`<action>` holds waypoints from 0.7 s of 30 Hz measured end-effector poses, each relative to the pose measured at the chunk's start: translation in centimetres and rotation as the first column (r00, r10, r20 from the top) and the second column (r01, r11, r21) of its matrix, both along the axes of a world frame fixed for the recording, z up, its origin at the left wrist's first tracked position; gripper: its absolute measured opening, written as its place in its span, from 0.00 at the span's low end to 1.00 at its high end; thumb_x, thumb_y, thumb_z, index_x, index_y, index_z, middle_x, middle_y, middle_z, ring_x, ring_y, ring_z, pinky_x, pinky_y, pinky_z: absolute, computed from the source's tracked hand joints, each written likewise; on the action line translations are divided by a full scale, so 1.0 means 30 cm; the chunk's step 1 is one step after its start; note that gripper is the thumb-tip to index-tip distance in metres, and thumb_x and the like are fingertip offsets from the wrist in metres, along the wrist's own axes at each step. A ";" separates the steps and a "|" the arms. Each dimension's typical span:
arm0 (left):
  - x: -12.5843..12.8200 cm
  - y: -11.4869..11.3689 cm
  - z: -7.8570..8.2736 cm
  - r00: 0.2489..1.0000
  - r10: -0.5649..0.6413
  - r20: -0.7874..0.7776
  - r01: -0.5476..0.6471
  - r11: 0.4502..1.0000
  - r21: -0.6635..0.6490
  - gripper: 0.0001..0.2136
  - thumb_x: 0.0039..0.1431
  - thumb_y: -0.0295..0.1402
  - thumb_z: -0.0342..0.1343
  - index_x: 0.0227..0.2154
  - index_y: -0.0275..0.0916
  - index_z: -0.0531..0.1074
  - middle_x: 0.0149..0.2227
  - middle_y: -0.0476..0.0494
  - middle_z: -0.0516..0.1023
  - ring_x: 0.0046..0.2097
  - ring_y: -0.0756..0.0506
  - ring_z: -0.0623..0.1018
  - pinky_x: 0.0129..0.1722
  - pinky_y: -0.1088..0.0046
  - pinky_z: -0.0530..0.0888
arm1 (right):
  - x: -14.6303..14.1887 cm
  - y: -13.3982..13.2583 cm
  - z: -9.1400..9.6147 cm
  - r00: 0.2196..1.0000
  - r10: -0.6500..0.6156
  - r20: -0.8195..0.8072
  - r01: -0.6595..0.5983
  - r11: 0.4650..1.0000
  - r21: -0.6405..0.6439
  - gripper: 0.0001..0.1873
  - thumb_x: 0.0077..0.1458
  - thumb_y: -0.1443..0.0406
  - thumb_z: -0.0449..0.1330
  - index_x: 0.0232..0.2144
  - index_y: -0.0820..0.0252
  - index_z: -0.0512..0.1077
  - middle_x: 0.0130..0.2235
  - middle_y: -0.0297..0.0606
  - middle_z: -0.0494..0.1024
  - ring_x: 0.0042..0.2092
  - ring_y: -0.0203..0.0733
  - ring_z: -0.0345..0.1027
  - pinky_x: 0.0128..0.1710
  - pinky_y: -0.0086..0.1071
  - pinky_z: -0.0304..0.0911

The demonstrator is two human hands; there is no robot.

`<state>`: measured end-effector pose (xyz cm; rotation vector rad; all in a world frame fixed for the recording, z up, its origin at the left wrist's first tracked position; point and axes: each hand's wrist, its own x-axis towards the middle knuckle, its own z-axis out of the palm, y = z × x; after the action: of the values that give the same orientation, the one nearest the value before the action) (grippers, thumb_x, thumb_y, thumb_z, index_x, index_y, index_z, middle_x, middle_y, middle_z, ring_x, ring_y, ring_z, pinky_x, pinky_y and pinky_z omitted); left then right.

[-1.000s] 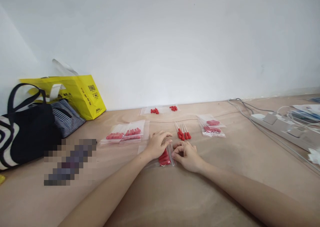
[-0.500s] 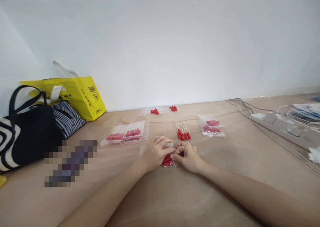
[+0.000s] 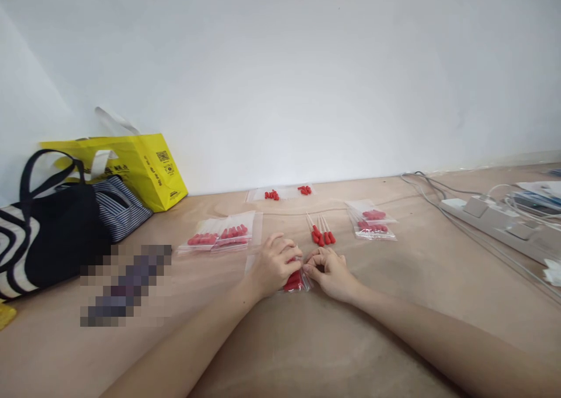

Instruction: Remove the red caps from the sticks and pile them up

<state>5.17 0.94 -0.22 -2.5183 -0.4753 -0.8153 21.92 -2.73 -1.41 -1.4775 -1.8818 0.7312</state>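
Observation:
A small clear zip bag (image 3: 293, 283) with red pieces inside lies flat on the table between my hands. My left hand (image 3: 275, 267) rests over its left and upper part, fingers curled down and pressing on it. At the bag's right edge, the thumb and forefinger of my right hand (image 3: 330, 274) are pinched together on the plastic. Just beyond the hands lie several red-tipped sticks (image 3: 323, 234), their pale ends pointing away. Part of the bag is hidden beneath my left fingers.
Filled zip bags (image 3: 232, 234) lie in overlapping piles at left, and more filled bags (image 3: 372, 225) at right. Loose red pieces (image 3: 272, 195) rest on plastic by the wall. A yellow bag (image 3: 169, 179) and black bag (image 3: 61, 240) stand left; a power strip (image 3: 495, 220) and cables lie right.
My left hand has shifted slightly left and its fingers have drawn in over the bag. My right hand has moved slightly, still pinching at the bag's right edge.

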 end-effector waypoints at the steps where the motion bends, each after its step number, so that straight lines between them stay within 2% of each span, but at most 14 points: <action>1: -0.001 -0.003 0.002 1.000 0.011 -0.006 -0.011 1.000 -0.001 0.10 0.56 0.26 0.47 0.24 0.41 0.70 0.32 0.53 0.75 0.39 0.49 0.68 0.49 0.60 0.58 | 0.000 0.000 0.001 1.000 0.004 0.003 -0.004 1.000 -0.006 0.13 0.50 0.62 0.52 0.18 0.58 0.68 0.34 0.33 0.72 0.42 0.42 0.59 0.45 0.43 0.44; 7: 0.001 -0.015 0.012 0.999 0.047 -0.024 -0.047 0.999 0.013 0.11 0.55 0.24 0.47 0.23 0.41 0.70 0.32 0.54 0.76 0.39 0.49 0.69 0.49 0.59 0.58 | -0.002 0.001 -0.003 0.999 -0.009 0.046 0.008 1.000 0.017 0.13 0.50 0.64 0.50 0.17 0.59 0.67 0.33 0.33 0.73 0.40 0.42 0.60 0.43 0.42 0.46; 15: -0.002 -0.012 0.015 0.999 0.032 -0.003 -0.032 0.999 0.015 0.10 0.55 0.24 0.47 0.24 0.41 0.70 0.33 0.53 0.76 0.39 0.48 0.68 0.46 0.63 0.61 | 0.001 0.002 -0.018 0.995 -0.056 0.088 0.050 0.996 0.069 0.13 0.48 0.66 0.50 0.15 0.59 0.67 0.33 0.34 0.72 0.39 0.41 0.60 0.40 0.40 0.48; 17: -0.007 -0.009 0.015 0.999 0.032 0.014 -0.032 0.999 -0.001 0.09 0.55 0.24 0.47 0.25 0.41 0.71 0.34 0.52 0.76 0.38 0.48 0.68 0.44 0.65 0.62 | 0.009 0.002 -0.021 0.993 -0.064 0.099 0.053 0.993 0.110 0.09 0.47 0.66 0.52 0.19 0.58 0.68 0.33 0.34 0.72 0.39 0.42 0.60 0.40 0.39 0.48; 19: -0.011 -0.005 0.014 0.999 0.034 0.029 -0.033 0.999 -0.018 0.10 0.55 0.24 0.47 0.26 0.40 0.71 0.33 0.51 0.76 0.38 0.48 0.69 0.41 0.67 0.63 | 0.022 0.006 -0.024 0.993 -0.044 0.108 0.021 0.978 0.206 0.05 0.45 0.68 0.54 0.27 0.56 0.70 0.34 0.35 0.71 0.39 0.41 0.60 0.40 0.38 0.50; 21: -0.014 -0.002 0.011 0.998 0.036 0.045 -0.035 0.999 -0.028 0.10 0.55 0.24 0.46 0.26 0.40 0.71 0.33 0.51 0.76 0.37 0.48 0.69 0.40 0.68 0.64 | 0.038 0.013 -0.025 0.989 0.027 0.145 -0.075 0.938 0.339 0.12 0.43 0.70 0.55 0.33 0.55 0.69 0.36 0.36 0.70 0.41 0.41 0.59 0.40 0.37 0.50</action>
<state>4.76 0.87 0.12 -2.5131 -0.5483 -0.8593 23.07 -2.34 -2.16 -1.2857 -2.0356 0.3037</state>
